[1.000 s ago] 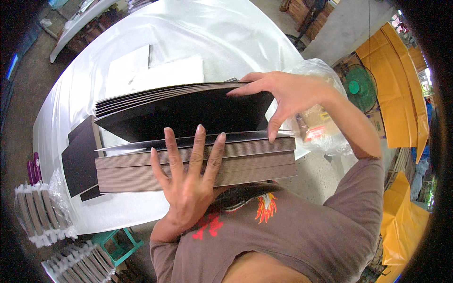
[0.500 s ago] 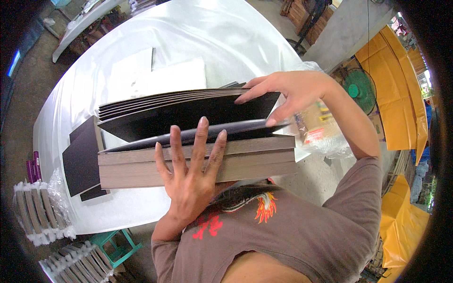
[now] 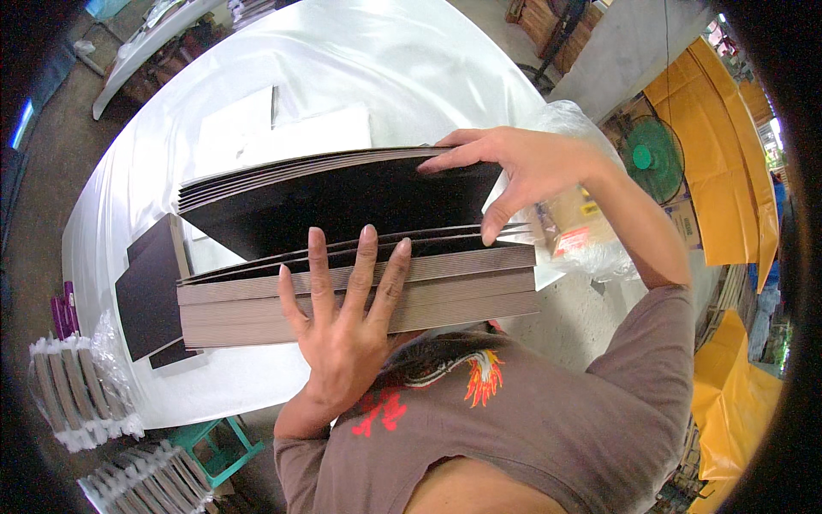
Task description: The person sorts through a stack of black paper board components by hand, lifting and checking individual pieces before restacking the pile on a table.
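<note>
A thick stack of black boards with grey-brown edges [image 3: 454, 307] stands on the table right in front of me. My left hand [image 3: 347, 313] lies against its near side, fingers spread and pointing up. Several boards from the stack [image 3: 342, 199] are tipped away to the far side, showing a black face. At their right end my right hand [image 3: 505, 171] holds their top edge with its fingers. The right thumb reaches down to a few loose boards [image 3: 411, 236] fanned up between the two parts. The undersides of the right fingers are partly hidden.
More black boards [image 3: 154, 287] lie at the left of the stack. White flat pieces [image 3: 321, 128] rest on the white-covered table [image 3: 411, 60] beyond. Plastic-wrapped goods [image 3: 569, 227] sit at right, near a green fan [image 3: 652, 158]. A green stool [image 3: 224, 450] and wrapped bundles [image 3: 81, 390] stand lower left.
The far boards have tipped further away, widening the gap. A board that was bowed at my right thumb now lies flatter, with thin boards fanned beneath the thumb. My left hand has barely moved.
</note>
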Demonstrator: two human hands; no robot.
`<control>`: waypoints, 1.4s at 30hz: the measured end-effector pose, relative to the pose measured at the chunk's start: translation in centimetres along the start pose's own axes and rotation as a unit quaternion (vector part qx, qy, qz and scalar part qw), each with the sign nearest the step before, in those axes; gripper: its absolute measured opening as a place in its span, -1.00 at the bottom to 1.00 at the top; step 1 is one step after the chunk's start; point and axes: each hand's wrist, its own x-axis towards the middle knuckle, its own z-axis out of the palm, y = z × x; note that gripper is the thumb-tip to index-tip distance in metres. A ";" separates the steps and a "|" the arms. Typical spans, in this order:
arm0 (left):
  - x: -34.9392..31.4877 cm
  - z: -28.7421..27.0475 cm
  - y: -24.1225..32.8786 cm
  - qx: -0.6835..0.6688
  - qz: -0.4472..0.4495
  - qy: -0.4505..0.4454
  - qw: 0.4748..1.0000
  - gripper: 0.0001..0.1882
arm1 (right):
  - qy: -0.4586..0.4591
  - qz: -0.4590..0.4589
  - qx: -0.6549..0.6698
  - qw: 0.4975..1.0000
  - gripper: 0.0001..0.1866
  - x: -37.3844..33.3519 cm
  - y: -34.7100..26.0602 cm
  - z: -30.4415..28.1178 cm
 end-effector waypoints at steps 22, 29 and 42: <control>-0.1 0.7 -0.3 -0.005 0.016 0.050 0.999 -0.03 | -0.025 0.030 0.001 0.999 -0.04 0.8 0.7 -1.1; -1.2 -0.2 -0.5 -0.007 0.049 0.000 0.999 -0.18 | -0.030 0.029 -0.030 0.999 0.05 0.9 -0.1 -1.1; 4.6 -2.9 -11.5 -0.217 0.098 -0.195 0.952 -0.67 | -0.004 0.013 -0.034 0.999 0.09 1.6 0.1 -0.5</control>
